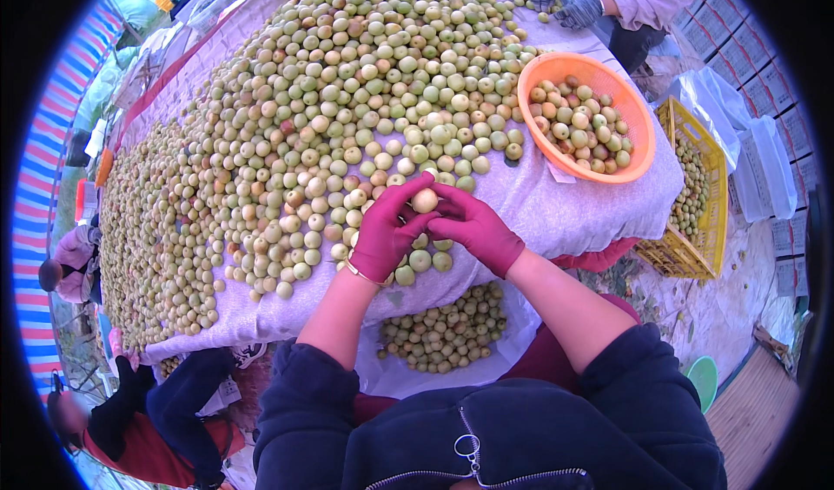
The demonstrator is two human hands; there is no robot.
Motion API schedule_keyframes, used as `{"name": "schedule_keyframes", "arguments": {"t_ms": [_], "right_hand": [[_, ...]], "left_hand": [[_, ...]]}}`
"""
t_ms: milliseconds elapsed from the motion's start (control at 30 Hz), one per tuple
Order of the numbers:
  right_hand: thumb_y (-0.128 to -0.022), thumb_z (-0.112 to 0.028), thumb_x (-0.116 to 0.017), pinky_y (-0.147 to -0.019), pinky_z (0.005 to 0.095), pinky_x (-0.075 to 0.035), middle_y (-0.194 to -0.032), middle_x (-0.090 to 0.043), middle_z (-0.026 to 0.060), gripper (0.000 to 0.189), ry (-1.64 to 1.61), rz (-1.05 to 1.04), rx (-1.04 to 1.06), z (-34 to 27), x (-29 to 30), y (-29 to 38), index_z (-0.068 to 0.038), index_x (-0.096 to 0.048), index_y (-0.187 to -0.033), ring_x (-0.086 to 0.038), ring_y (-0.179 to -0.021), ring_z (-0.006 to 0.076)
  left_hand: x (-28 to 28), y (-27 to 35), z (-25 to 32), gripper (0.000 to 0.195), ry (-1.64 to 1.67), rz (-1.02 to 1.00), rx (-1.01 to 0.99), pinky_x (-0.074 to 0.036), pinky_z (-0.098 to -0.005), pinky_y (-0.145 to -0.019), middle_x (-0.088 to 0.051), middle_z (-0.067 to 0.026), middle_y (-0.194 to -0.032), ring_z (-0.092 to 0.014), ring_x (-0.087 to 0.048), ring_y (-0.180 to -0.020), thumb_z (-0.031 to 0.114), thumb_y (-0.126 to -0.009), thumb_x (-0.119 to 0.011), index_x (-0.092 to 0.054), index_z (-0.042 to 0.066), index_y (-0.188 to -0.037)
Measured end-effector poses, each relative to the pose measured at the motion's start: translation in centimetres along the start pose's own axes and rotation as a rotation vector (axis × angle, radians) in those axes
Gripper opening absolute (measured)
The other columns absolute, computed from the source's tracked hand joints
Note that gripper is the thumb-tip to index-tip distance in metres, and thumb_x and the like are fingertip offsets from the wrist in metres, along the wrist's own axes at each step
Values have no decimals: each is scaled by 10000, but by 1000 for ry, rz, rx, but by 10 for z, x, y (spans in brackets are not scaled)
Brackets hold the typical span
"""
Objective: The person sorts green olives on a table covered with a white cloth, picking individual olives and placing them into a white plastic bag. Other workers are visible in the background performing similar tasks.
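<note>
Both my hands wear dark pink gloves and meet above the near edge of a cloth-covered table (521, 210). Between their fingertips is one pale, round jujube-like fruit (425, 201). My left hand (389, 229) curls around the fruit's left side, its thumb below it. My right hand (474, 224) touches the fruit from the right with bent fingers. Many green and reddish fruits (365, 73) lie spread over the cloth beyond and to the left. A few larger green ones (420, 260) sit under my wrists. Below the table edge, more fruits (449, 333) lie on plastic sheeting at my lap.
An orange plastic colander (642, 138) of fruit stands on the table at right. Beside the table is a yellow crate (713, 197) with fruit; a green basin (704, 382) is lower right. A co-worker's gloved hands (560, 4) are at top right; other people sit at left.
</note>
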State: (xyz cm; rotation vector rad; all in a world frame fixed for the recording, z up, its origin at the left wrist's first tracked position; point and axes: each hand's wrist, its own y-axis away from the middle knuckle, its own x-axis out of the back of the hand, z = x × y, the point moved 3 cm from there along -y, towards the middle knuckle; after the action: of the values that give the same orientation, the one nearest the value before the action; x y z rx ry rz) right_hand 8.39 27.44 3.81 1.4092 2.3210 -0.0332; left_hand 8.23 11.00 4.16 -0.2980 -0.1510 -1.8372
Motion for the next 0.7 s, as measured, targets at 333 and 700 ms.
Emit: {"name": "schedule_keyframes", "arguments": {"t_ms": [333,700], "right_hand": [[-823,-129,-752,-839,283,-522,-1049,-666,32,446,179,176,120,-3,9,1,-51,-596,-1234,-632,-919,120],[-929,-229,-627,-823,281,-508,-1079,-657,47,306,-446,625,355,-53,89,-6,-74,-604,-1192,-625,-939,136]], "left_hand": [[-18,-2,8,689,134,-87,-34,-514,-265,-871,-615,-85,-1268,-157,-629,-1046,-95,-865,-597,-391,112,-1489],[-30,-67,10,502,-891,100,-461,-304,-517,-1125,-501,-135,-1407,-386,-384,-1348,231,-830,-709,-577,186,-1312]]}}
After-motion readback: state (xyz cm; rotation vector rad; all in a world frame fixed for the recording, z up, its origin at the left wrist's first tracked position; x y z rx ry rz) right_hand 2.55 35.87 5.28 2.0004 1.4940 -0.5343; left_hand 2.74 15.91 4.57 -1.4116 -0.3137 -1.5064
